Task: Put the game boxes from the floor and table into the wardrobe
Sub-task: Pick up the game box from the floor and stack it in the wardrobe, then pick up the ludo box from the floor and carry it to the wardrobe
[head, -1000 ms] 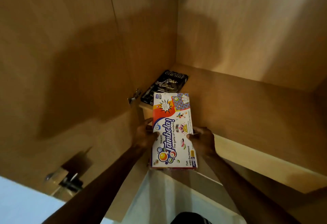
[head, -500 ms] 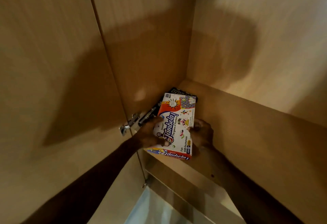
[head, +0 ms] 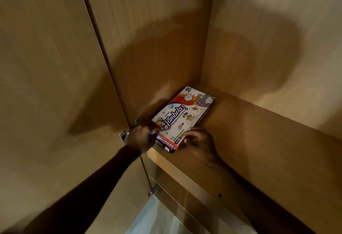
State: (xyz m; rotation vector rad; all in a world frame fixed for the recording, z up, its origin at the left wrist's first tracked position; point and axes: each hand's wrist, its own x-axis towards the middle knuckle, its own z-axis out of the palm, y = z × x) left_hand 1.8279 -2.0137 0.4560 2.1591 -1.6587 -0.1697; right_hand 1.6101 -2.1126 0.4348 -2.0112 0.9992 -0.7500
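— What sits by the metal hinge?
— It is fixed where the open wooden door meets the side panel. A second, smaller hinge shows below it on the same edge.
— And lower still?
— A pale floor, well beneath both.

Left arm: bare from the lower frame edge to the wrist, no sleeve in view, largely in shadow.
Left hand: bare, no glove, ring or watch showed; its outline was blurred.
Right arm: bare along the whole visible forearm, no sleeve or cuff.
Right hand: bare, no jewellery or wristband showed; fingers were uncovered, and pale nails could be made out at the tips.
Rest of body: outside the view.
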